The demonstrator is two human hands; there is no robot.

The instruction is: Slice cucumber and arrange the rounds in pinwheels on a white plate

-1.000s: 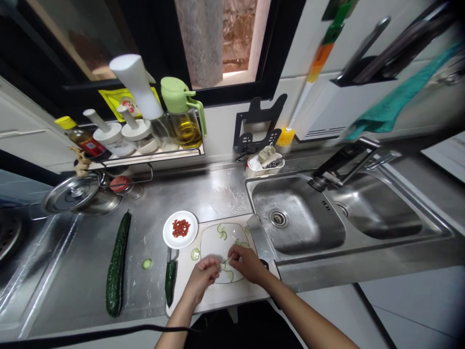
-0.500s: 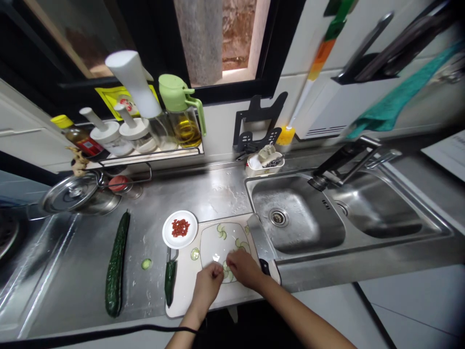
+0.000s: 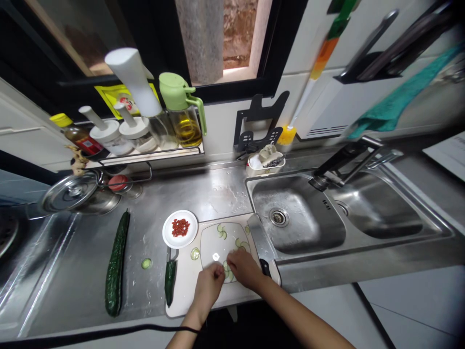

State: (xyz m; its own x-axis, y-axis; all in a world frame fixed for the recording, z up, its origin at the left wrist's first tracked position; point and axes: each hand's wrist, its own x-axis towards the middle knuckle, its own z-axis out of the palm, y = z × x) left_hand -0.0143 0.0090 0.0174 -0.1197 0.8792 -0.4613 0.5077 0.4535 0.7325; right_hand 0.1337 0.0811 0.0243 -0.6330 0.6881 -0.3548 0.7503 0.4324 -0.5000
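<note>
Both hands are over the near part of a pale square plate (image 3: 214, 242), which lies on a white cutting board (image 3: 187, 295). My left hand (image 3: 209, 282) has its fingers curled together at the plate's near edge. Close beside it, my right hand (image 3: 242, 267) is pinched near a ring of thin cucumber slices (image 3: 228, 272). Whatever the fingertips hold is too small to make out. More curved cucumber slices (image 3: 221, 231) are set in swirls on the plate. A cleaver (image 3: 260, 237) lies along the board's right side, and a cut cucumber piece (image 3: 170, 282) along its left.
A small white plate of chopped red bits (image 3: 180, 229) stands at the board's upper left corner. A whole cucumber (image 3: 117, 266) and a cucumber end (image 3: 146, 263) lie on the steel counter. To the right is a double sink (image 3: 298, 213). A black cable (image 3: 145, 329) crosses the front edge.
Hardly anything differs. My left hand has shifted very slightly, with its fingers still together; the right hand stays in nearly the same place.
</note>
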